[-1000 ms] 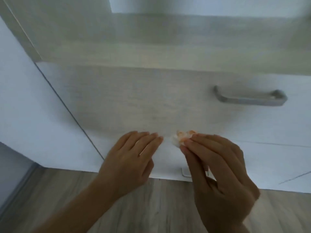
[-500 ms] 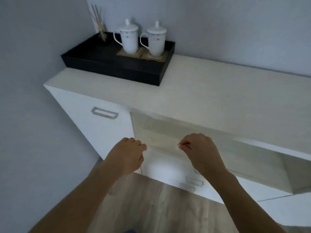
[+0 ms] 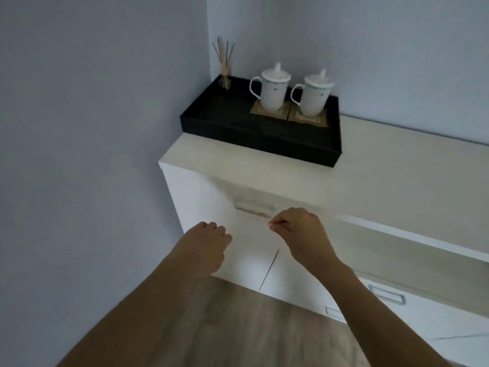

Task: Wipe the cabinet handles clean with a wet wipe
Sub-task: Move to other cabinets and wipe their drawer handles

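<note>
A white cabinet (image 3: 203,207) with a pale wood top stands in the room corner. Its left door carries a metal handle (image 3: 252,211), blurred by motion. My right hand (image 3: 299,229) is closed at the handle's right end, pinching a small white wet wipe (image 3: 270,225) that barely shows at the fingertips. My left hand (image 3: 209,239) is curled into a loose fist in front of the door, below and left of the handle, holding nothing. Two more handles, an upper drawer handle (image 3: 387,294) and a lower drawer handle (image 3: 334,311), sit on drawers at lower right.
A black tray (image 3: 264,139) on the cabinet top holds two lidded white mugs (image 3: 272,88) on coasters and a reed diffuser (image 3: 225,72). Grey walls close in at left and behind. An open shelf (image 3: 397,250) runs under the top at right. Wood floor lies below.
The view has swung up from the low drawers to the cabinet's left door. Both hands have risen, and my right hand with the wipe now reaches the door handle.
</note>
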